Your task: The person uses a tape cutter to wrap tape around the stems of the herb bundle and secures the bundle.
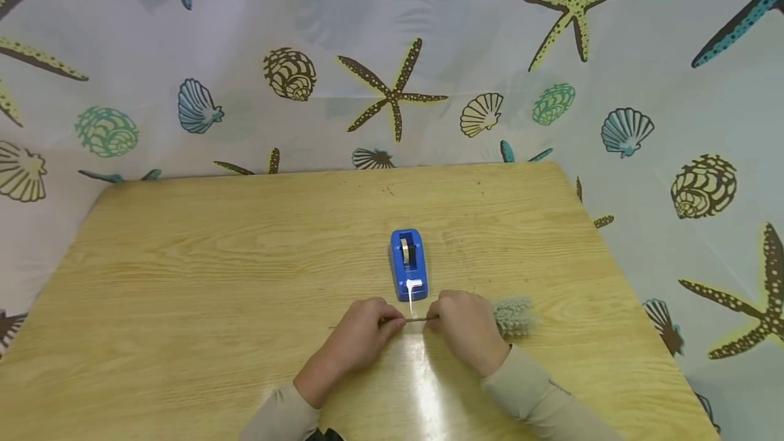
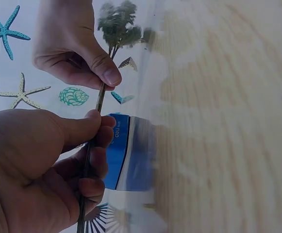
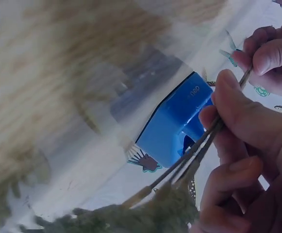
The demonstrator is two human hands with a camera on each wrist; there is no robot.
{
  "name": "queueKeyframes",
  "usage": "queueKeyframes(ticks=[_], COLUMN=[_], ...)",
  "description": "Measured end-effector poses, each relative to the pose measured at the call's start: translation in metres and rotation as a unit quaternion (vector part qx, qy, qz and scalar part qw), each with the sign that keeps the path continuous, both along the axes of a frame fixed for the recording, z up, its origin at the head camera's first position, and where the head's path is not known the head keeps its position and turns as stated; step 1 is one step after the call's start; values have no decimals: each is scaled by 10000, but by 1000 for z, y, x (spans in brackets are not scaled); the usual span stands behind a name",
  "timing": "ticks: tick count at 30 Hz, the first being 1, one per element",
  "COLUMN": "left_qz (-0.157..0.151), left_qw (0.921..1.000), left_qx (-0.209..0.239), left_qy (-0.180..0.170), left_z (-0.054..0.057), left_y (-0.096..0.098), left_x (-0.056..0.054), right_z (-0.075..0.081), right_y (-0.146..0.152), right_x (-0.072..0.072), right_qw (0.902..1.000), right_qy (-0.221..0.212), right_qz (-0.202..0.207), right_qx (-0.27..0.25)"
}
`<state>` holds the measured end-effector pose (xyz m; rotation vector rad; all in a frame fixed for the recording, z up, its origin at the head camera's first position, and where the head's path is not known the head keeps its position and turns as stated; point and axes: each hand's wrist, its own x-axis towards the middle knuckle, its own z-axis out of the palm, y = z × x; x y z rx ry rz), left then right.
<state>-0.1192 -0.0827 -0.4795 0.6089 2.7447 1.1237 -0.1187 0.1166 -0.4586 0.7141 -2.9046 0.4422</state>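
Note:
A bundle of thin brown stems point(image 1: 416, 319) lies crosswise between the two hands, topped by a pale green leafy sprig point(image 1: 513, 316) at the right. My left hand point(image 1: 361, 332) pinches the stems between thumb and fingers, and their bare ends run back through the palm in the left wrist view. Closer to the foliage, my right hand point(image 1: 468, 325) grips the same bundle; in the right wrist view the stems point(image 3: 184, 158) fan out toward the leaves. Just beyond the hands stands a blue tape dispenser point(image 1: 398, 276). A narrow pale strip point(image 1: 411, 299) runs from its front end toward the stems.
The wooden table point(image 1: 245, 243) carries the dispenser near its middle. Behind it and along its sides hangs a white cloth point(image 1: 343, 26) printed with starfish and shells. Light glares on the tabletop between the forearms.

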Motion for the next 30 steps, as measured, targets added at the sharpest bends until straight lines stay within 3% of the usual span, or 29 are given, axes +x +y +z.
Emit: queueKeyframes(ticks=[5, 15, 30], left_qz=[19, 111, 420], left_qw=[9998, 9998, 9986], left_qx=[12, 179, 255], left_qy=[194, 30, 186], left_z=[1, 5, 4], left_y=[2, 3, 2], left_x=[0, -2, -5], right_z=[-1, -6, -6], right_y=[0, 0, -2], right_x=[-1, -2, -3], right_qw=[9999, 9985, 9973], right_qy=[-82, -105, -3], right_qz=[-56, -192, -290], right_qx=[-112, -497, -669])
